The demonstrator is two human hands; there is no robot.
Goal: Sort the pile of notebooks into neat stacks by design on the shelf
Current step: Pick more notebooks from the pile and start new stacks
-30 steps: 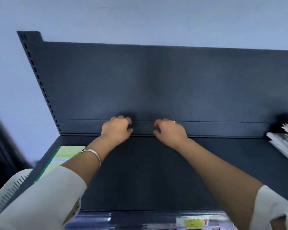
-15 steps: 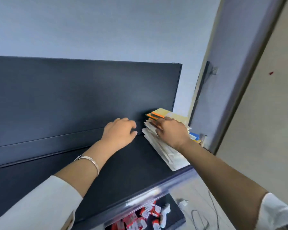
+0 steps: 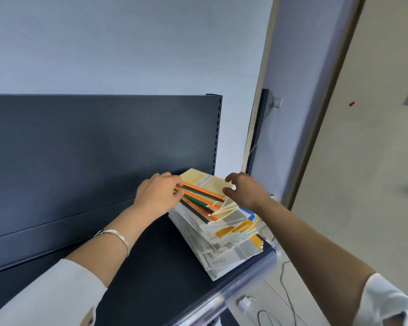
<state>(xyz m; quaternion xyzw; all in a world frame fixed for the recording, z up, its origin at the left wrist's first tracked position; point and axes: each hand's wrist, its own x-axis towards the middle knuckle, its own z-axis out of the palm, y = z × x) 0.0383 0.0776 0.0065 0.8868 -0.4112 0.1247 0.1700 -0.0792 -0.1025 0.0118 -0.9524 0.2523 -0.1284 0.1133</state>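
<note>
A pale blue wall rises behind a dark shelf (image 3: 151, 267) with a dark back panel (image 3: 92, 149). A door frame (image 3: 320, 137) and a beige wall close the view on the right.

A second ago both hands rested on bare shelf against the back panel, and the pile showed only at the far right edge of the view. Half a second ago the left hand was still on the shelf, apart from the pile, while the right hand lay flat on top of it. Since then the view has swung further right and the pile of notebooks (image 3: 222, 231) sits near the middle. The left hand (image 3: 157, 196) has crossed to the pile's left side. The right hand (image 3: 247, 191) has come off the top cover and shifted to the pile's right edge.

The pile lies at the right end of the shelf, its lower notebooks fanned out and skewed toward the front lip. A pale yellow notebook (image 3: 205, 181) is on top, with orange and green spines (image 3: 203, 192) just under it. The pile is between the two hands. The left hand's fingertips are bent against those spines, touching them; whether they grip the upper notebooks or only press on them cannot be told. The right hand hovers at the top notebook's right edge with thumb and fingers spread and loosely curled, holding nothing.

A silver bracelet (image 3: 114, 234) circles the left wrist, and both forearms end in white sleeves. Below the shelf's front edge, cables (image 3: 285, 300) trail across the floor.
</note>
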